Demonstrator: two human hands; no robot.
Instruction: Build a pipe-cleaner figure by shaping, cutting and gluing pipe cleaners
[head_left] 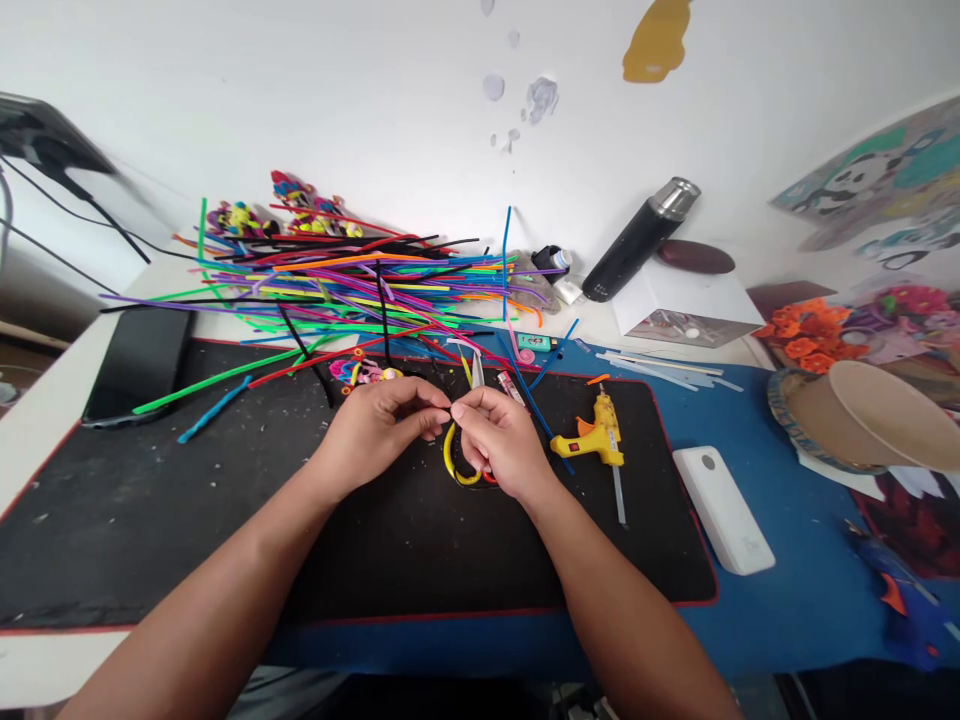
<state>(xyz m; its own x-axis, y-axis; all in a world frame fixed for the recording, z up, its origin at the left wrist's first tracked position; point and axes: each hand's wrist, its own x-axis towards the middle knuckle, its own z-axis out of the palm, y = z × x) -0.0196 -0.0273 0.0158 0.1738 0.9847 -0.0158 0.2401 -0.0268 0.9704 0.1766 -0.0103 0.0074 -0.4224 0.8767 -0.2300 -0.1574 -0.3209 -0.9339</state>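
Over the black mat [225,500] my left hand [375,425] and my right hand [504,437] meet, thumbs and forefingers pinched together. Between the fingertips shows a tiny dark bit, too small to name. Scissors with a yellow handle loop [451,462] lie beneath my right hand, blades pointing away and partly covered. Just beyond my left hand is a small, colourful pipe-cleaner piece [358,372], partly hidden by the fingers. A yellow hot glue gun [600,437] with a clear glue stick lies to the right of my right hand.
A heap of coloured pipe cleaners [360,280] spreads along the wall. At left lies a black phone [142,362]. Farther right are a black flask [634,245], clear glue sticks [664,366], a white power bank [724,510] and a round basket [795,425].
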